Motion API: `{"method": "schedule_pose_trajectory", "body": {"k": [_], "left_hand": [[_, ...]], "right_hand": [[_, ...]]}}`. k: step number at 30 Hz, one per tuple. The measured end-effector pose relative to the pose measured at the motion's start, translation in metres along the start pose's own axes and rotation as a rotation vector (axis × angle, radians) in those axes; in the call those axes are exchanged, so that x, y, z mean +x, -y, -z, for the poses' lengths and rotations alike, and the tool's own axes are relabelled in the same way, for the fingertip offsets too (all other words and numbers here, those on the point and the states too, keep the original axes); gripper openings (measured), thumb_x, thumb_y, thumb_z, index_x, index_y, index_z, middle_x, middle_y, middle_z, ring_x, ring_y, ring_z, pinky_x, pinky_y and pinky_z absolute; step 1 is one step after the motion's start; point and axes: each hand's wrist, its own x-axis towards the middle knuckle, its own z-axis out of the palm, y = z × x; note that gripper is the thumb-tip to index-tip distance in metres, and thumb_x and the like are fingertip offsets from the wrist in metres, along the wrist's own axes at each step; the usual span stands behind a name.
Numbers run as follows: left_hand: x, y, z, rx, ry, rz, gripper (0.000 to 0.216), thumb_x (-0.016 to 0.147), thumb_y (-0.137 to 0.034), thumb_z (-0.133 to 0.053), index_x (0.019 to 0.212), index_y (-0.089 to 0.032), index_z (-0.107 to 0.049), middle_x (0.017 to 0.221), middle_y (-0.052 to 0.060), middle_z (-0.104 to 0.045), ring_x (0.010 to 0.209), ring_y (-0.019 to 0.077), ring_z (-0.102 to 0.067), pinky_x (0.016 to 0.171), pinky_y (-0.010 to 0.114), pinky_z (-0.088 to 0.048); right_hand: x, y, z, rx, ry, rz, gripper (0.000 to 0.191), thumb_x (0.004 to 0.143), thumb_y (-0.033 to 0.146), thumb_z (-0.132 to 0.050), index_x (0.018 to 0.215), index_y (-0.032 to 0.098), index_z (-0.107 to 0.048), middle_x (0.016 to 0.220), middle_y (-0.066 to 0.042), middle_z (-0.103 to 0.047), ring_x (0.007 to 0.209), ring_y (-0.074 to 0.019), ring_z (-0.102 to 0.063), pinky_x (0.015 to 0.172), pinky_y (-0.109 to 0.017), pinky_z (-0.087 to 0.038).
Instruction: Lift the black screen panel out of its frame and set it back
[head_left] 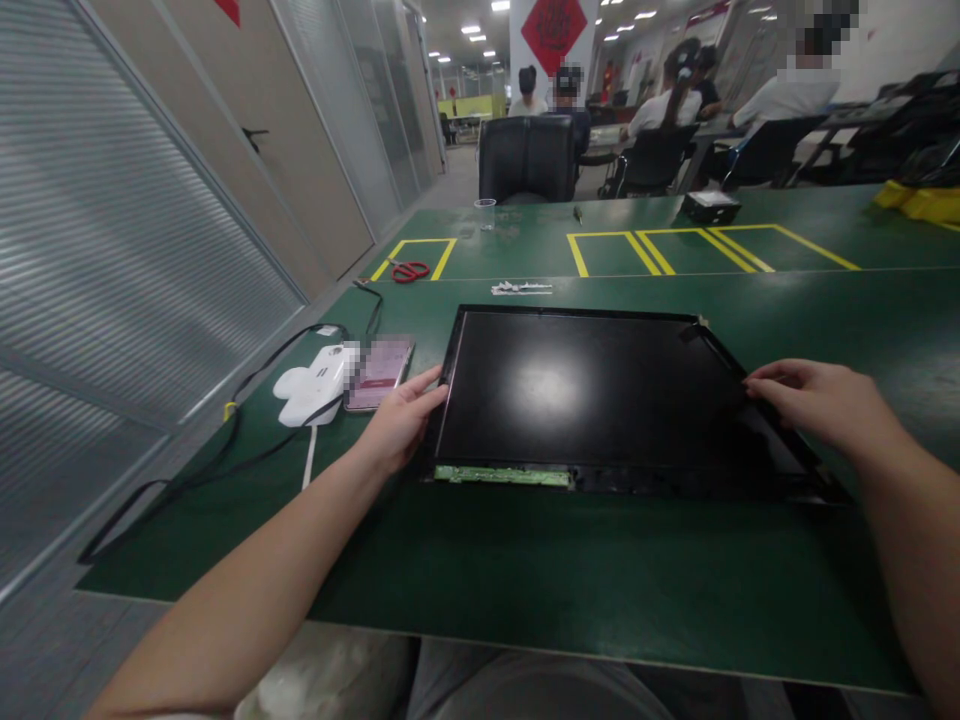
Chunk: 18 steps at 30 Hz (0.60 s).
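A black flat screen panel [600, 390] lies face up on the green table [525, 580], with a strip of green circuit board [502, 475] bare along its near edge. My left hand [401, 420] grips the panel's left edge, fingers curled round the frame. My right hand [817, 405] rests on the panel's right edge, fingers together and bent over the frame.
Left of the panel lie a phone [379, 372], a white device [311, 390] and black cables [225, 450]. Farther back are red scissors [409, 271], a plastic cup [485, 212], small metal parts [521, 288] and a black box [711, 206]. People sit on chairs beyond the table.
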Motion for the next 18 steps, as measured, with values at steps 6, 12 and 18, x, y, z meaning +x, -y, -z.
{"method": "schedule_pose_trajectory", "body": {"k": [6,12,18], "left_hand": [[0.0015,0.0024,0.001,0.005,0.007,-0.019,0.059,0.089,-0.001,-0.068,0.146,-0.013,-0.061,0.095,0.012,-0.084,0.07,0.0199,-0.08,0.059,0.023,-0.064],[0.0032,0.0031,0.0047,0.017,0.017,-0.013,0.062,0.088,-0.004,-0.073,0.148,-0.015,-0.06,0.097,0.012,-0.084,0.069,0.021,-0.08,0.059,0.025,-0.064],[0.0012,0.0036,0.0015,0.016,0.013,-0.005,0.066,0.084,-0.002,-0.075,0.146,-0.017,-0.062,0.101,0.012,-0.084,0.077,0.0226,-0.08,0.067,0.027,-0.066]], "right_hand": [[0.0021,-0.0038,-0.0005,-0.007,-0.011,0.019,0.031,0.069,0.05,-0.058,0.082,0.026,-0.073,0.069,-0.002,-0.07,0.054,-0.0226,-0.064,0.072,-0.041,-0.05],[0.005,-0.008,-0.0027,0.008,-0.021,0.049,0.032,0.066,0.053,-0.059,0.079,0.027,-0.073,0.064,-0.001,-0.07,0.053,-0.0249,-0.065,0.07,-0.042,-0.051],[-0.0009,0.0016,0.0011,0.006,0.008,-0.003,0.03,0.067,0.049,-0.059,0.079,0.026,-0.073,0.065,-0.001,-0.069,0.055,-0.0235,-0.064,0.075,-0.042,-0.05]]}}
